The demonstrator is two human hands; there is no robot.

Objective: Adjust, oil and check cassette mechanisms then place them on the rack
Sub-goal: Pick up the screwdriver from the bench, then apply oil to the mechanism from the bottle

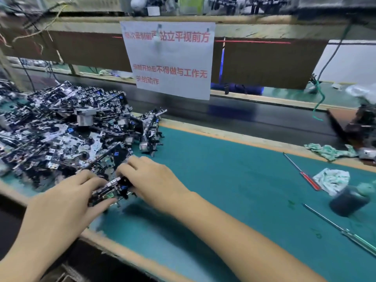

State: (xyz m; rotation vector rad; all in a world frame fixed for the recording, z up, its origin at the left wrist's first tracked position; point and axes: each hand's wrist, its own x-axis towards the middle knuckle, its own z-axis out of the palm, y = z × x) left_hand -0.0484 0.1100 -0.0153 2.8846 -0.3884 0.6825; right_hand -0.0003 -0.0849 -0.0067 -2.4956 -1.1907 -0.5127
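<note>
Nearest the person, both hands are brought together on a single cassette mechanism (110, 190), which sits low over the near-left part of the green mat (234, 180), just in front of the pile of mechanisms (67, 129). The left hand (67, 202) grips its near end, thumb underneath and fingers curled over the top; the right hand (150, 180) clamps the far end with fingers bent down over it. Holding it by both ends probably steadies the unit so it can be turned and checked or adjusted, though motion blur hides what the fingertips touch. To the right of the held mechanism, well apart, lie a long metal tool (341, 231), a dark pot (349, 200) that may hold oil, a crumpled rag (331, 180) and a red-handled screwdriver (303, 174), likely kept within reach of the right hand. Beyond the mechanism the pile spreads back and left. Farther still hangs a paper notice (168, 60) above a dark belt (254, 117). No rack can be made out.
</note>
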